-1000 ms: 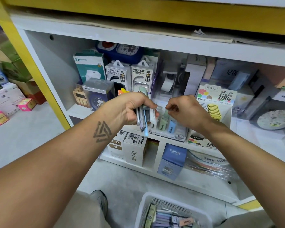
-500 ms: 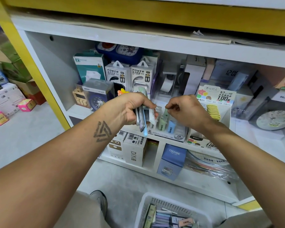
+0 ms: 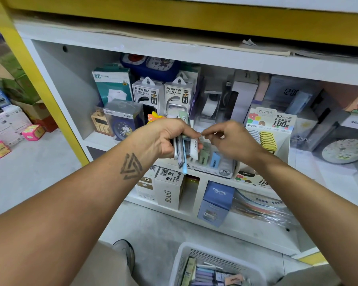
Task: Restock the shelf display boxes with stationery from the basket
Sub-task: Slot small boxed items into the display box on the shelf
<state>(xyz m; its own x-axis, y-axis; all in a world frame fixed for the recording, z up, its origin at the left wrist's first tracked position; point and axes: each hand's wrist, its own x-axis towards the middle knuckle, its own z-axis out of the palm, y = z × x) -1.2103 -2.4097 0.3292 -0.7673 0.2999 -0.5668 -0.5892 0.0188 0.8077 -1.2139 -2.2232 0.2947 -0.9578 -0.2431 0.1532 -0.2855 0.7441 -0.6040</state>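
Basket (image 3: 180, 263) holds stationery packs; display box (image 3: 213, 169) holds erasers.

Your left hand (image 3: 170, 139) holds slim packs (image 3: 183, 149) before the display box (image 3: 213, 164), right hand (image 3: 234, 141) beside. The basket (image 3: 215, 263) sits below (on the floor).

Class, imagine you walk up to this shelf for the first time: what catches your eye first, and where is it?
At the centre, the left hand grips a bundle of slim stationery packs in front of the shelf, the right hand pinching at them. Right of the hands stands a display box of yellow cases; a white basket sits on the floor below.
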